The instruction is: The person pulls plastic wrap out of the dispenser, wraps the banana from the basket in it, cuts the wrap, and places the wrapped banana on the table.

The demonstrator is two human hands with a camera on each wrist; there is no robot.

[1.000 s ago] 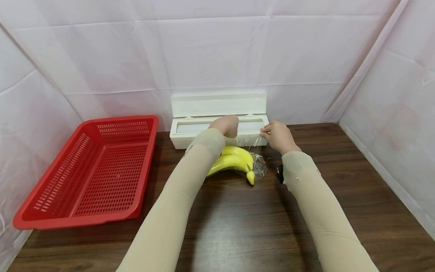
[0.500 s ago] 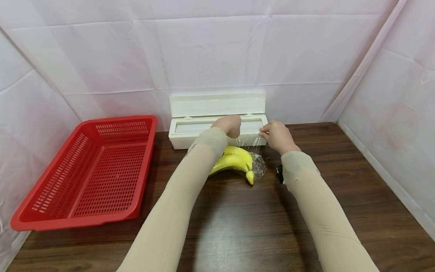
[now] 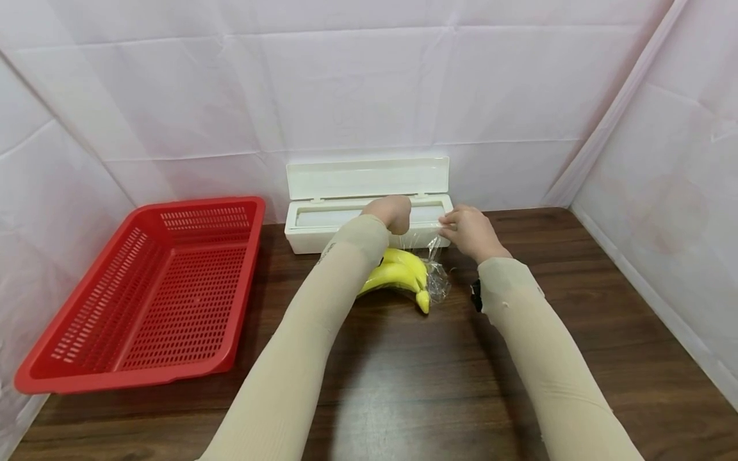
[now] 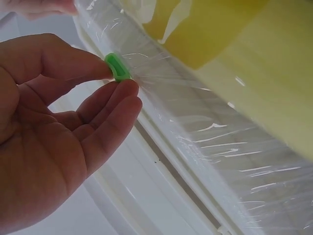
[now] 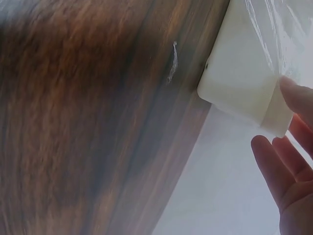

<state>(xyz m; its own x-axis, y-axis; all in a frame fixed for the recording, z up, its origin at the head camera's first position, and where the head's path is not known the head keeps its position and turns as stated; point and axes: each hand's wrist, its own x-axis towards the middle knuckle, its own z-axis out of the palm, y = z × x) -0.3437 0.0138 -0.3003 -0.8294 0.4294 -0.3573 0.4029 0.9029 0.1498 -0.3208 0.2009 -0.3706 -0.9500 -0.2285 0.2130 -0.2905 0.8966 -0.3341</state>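
Note:
My left hand is over the front edge of a white cling film dispenser, its fingers hidden in the head view. In the left wrist view, thumb and fingertips pinch a small green slide cutter at the dispenser's edge. Clear cling film stretches from there over the dispenser's front. At the dispenser's right end my right hand grips the corner, thumb on the film-covered edge and fingers round the end. Yellow bananas, partly wrapped in film, lie just in front, partly hidden by my left arm.
A red perforated plastic basket stands on the left of the dark wooden table. The dispenser's white lid stands raised against the pale cloth wall. Another cloth wall borders the right side.
My left hand has slid slightly to the right along the dispenser's edge. Film near my right hand has gathered into loose folds. The right hand has stayed at the corner.

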